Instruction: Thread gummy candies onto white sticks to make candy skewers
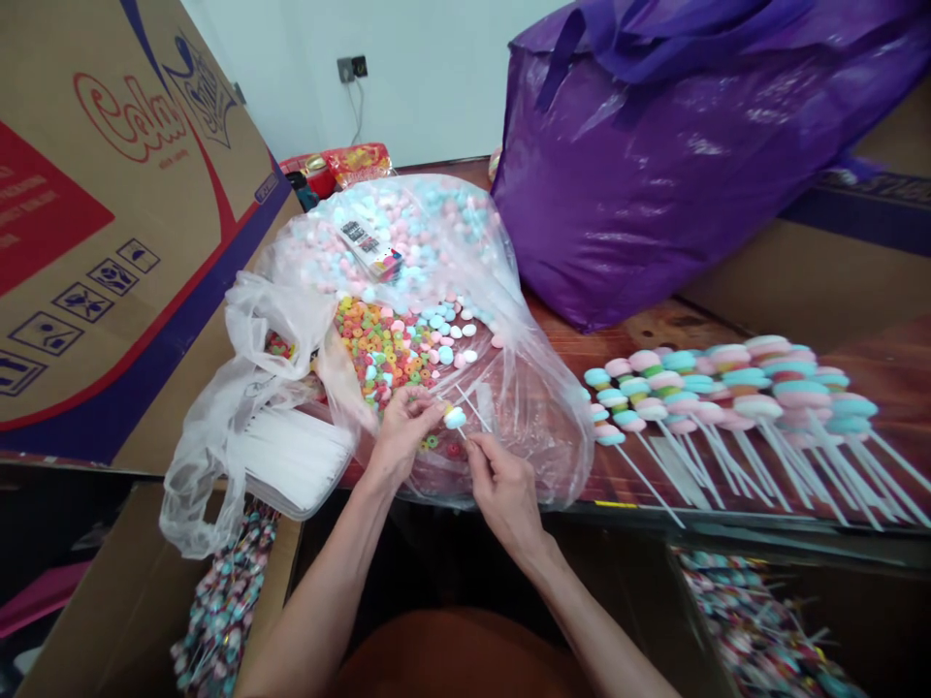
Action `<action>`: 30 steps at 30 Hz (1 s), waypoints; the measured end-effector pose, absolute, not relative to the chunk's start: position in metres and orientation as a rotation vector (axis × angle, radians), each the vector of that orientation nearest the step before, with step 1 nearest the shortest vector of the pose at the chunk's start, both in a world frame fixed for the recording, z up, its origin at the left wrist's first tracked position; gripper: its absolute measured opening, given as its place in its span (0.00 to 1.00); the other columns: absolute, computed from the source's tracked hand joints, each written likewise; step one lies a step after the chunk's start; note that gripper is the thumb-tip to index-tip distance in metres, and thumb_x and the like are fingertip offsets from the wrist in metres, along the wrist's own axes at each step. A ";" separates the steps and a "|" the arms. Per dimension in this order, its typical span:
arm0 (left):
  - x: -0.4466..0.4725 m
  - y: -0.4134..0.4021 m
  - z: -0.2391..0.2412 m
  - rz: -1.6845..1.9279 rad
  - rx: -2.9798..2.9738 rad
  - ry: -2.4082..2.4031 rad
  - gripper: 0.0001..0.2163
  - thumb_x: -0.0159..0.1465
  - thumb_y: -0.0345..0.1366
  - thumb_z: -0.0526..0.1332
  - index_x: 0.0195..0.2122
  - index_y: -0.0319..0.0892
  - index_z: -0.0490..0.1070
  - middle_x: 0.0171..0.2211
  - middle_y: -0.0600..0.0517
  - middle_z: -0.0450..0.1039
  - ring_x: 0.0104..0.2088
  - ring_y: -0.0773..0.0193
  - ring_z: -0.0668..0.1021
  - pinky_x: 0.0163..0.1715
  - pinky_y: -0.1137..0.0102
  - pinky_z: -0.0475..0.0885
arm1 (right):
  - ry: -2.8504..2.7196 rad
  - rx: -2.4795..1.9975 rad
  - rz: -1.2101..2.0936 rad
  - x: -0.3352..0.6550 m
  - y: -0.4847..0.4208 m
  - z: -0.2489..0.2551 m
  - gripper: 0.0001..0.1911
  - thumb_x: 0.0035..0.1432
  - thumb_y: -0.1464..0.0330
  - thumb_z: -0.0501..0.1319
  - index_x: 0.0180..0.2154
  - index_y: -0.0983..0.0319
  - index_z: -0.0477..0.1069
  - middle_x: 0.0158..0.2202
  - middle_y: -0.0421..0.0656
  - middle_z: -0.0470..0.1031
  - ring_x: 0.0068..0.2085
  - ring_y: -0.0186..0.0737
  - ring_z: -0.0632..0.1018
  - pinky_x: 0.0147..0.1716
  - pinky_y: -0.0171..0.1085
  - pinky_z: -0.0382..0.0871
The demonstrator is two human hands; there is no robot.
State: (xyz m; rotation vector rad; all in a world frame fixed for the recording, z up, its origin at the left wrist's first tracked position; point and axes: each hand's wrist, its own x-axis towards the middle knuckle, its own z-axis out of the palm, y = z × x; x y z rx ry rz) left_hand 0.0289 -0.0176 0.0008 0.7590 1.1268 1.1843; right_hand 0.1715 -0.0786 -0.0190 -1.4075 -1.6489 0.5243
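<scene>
Head view: right hand (505,485) pinches white stick (465,433); left hand (407,422) pinches at blue-and-white marshmallow (456,418) on its far tip, above near part of clear plastic bag (542,417). This one looks barely started; many loaded marshmallow skewers (756,388) lie right on surface (560,339). Lots left: bag holds loose marshmallows (445,356), gummy rings (355,334). Left plastic tub (298,511): spare sticks (291,456). Near-left cardboard box (280,572): colorful candy pieces (225,616).

On the table (559,347) before you lay a plastic bag of candies (560,441), with a tub of lollipop sticks (329,488) at its left and marshmallow skewers (742,381) at its right. A tote bag (640,184) stood behind the skewers, a cardboard carton (145,242) to the left, behind the tub.
</scene>
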 end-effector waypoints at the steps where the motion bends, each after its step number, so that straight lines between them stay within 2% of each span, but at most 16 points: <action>1: 0.030 -0.019 0.002 1.158 0.756 1.119 0.21 0.47 0.40 0.75 0.36 0.40 0.67 0.26 0.59 0.72 0.26 0.73 0.74 0.30 0.77 0.68 | -1.646 -1.408 0.533 0.172 -0.078 -0.018 0.13 0.68 0.68 0.52 0.35 0.62 0.73 0.23 0.38 0.72 0.22 0.33 0.70 0.25 0.31 0.62; 9: 0.043 -0.024 -0.002 1.091 0.907 1.134 0.18 0.51 0.41 0.73 0.35 0.41 0.65 0.26 0.56 0.73 0.26 0.70 0.74 0.27 0.76 0.68 | -1.608 -1.401 0.497 0.172 -0.071 -0.016 0.13 0.67 0.69 0.53 0.30 0.62 0.69 0.21 0.35 0.66 0.20 0.31 0.65 0.23 0.31 0.58; 12: 0.045 -0.004 -0.002 1.128 1.061 1.212 0.12 0.60 0.43 0.65 0.39 0.42 0.68 0.29 0.54 0.75 0.29 0.67 0.77 0.31 0.73 0.70 | -1.559 -1.440 0.485 0.174 -0.070 -0.018 0.13 0.67 0.68 0.53 0.30 0.61 0.69 0.20 0.34 0.64 0.20 0.31 0.64 0.23 0.31 0.58; 14: 0.045 0.017 0.002 1.174 1.326 1.338 0.07 0.66 0.38 0.57 0.40 0.42 0.71 0.33 0.52 0.76 0.32 0.65 0.77 0.35 0.71 0.71 | -1.511 -1.461 0.472 0.176 -0.071 -0.021 0.13 0.68 0.67 0.52 0.32 0.61 0.70 0.19 0.34 0.63 0.20 0.30 0.64 0.23 0.31 0.58; 15: 0.046 0.028 0.006 1.168 1.510 1.415 0.07 0.66 0.33 0.56 0.40 0.41 0.73 0.35 0.50 0.76 0.35 0.64 0.77 0.38 0.70 0.71 | -1.488 -1.465 0.467 0.176 -0.072 -0.023 0.13 0.68 0.67 0.53 0.32 0.62 0.70 0.20 0.34 0.64 0.20 0.30 0.64 0.23 0.31 0.59; 17: 0.050 0.047 0.013 1.003 1.879 1.500 0.12 0.65 0.27 0.54 0.42 0.42 0.76 0.38 0.49 0.76 0.39 0.61 0.77 0.43 0.68 0.70 | -1.448 -1.460 0.459 0.176 -0.075 -0.026 0.12 0.68 0.67 0.53 0.33 0.62 0.70 0.20 0.34 0.64 0.20 0.30 0.65 0.23 0.31 0.59; 18: 0.054 0.054 0.015 0.877 2.011 1.535 0.13 0.65 0.27 0.54 0.43 0.42 0.77 0.39 0.48 0.76 0.41 0.60 0.77 0.44 0.68 0.69 | -1.430 -1.455 0.458 0.176 -0.075 -0.027 0.12 0.68 0.66 0.53 0.33 0.62 0.70 0.21 0.34 0.65 0.20 0.30 0.65 0.23 0.30 0.60; 23: 0.074 0.065 0.019 0.418 2.255 1.789 0.11 0.68 0.34 0.56 0.48 0.43 0.75 0.45 0.42 0.74 0.44 0.54 0.77 0.41 0.66 0.70 | -1.342 -1.449 0.484 0.175 -0.077 -0.031 0.12 0.68 0.66 0.53 0.32 0.62 0.69 0.21 0.34 0.64 0.21 0.29 0.66 0.24 0.30 0.61; 30: 0.074 0.056 0.013 0.495 2.289 1.802 0.16 0.69 0.30 0.50 0.53 0.45 0.72 0.47 0.44 0.70 0.41 0.57 0.76 0.38 0.68 0.69 | -1.274 -1.374 0.488 0.175 -0.079 -0.031 0.11 0.68 0.68 0.54 0.32 0.62 0.69 0.23 0.34 0.64 0.22 0.29 0.66 0.25 0.30 0.61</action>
